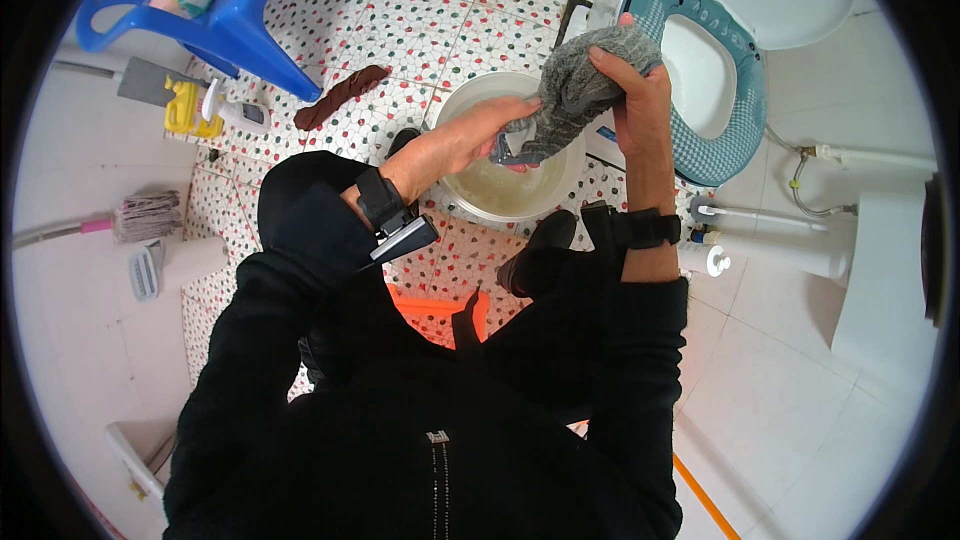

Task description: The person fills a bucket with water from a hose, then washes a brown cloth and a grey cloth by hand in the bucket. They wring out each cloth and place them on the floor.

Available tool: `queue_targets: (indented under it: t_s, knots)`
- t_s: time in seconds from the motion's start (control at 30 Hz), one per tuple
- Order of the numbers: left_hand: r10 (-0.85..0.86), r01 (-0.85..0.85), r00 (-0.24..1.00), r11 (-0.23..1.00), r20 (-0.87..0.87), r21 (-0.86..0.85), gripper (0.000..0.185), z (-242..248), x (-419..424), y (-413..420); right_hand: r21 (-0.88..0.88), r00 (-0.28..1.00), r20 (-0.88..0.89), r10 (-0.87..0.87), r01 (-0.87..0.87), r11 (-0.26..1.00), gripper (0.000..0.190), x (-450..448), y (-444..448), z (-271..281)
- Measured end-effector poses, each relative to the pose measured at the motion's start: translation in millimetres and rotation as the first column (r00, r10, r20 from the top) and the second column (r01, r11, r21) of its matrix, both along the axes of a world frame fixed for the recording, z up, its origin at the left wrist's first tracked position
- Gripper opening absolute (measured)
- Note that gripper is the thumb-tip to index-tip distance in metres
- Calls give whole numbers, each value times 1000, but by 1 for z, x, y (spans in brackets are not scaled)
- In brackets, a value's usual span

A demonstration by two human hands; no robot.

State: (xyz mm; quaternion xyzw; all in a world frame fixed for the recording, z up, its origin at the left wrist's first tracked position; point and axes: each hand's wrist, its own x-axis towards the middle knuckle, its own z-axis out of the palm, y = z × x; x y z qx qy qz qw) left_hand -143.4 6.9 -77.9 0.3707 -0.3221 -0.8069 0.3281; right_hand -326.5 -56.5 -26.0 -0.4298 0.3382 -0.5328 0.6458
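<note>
Both of my hands grip a wet-looking grey cloth in the head view, above a round white plastic basin holding cloudy water. My left hand has the lower, bunched end, where a paler patch shows. Around the upper end, near the toilet seat, are the fingers of my right hand. The cloth is bunched lengthwise between the hands and hides part of the basin's rim. Dark straps with devices are on both wrists.
A toilet with a teal padded seat cover stands at the right. At the upper left is a blue plastic chair; near it are a brown cloth, a yellow jug and a spray bottle on the tiled floor.
</note>
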Motion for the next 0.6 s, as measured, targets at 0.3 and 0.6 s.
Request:
queue_targets:
  t_s: [0.3,0.6]
  knots:
    - [190,-178,946,982,-262,69,41,22,11,-5,-172,957,-246,151,-196,965,51,5,15,10]
    - [258,-252,827,964,-500,81,32,40,15,1,-191,859,-366,358,-445,875,48,33,31,1]
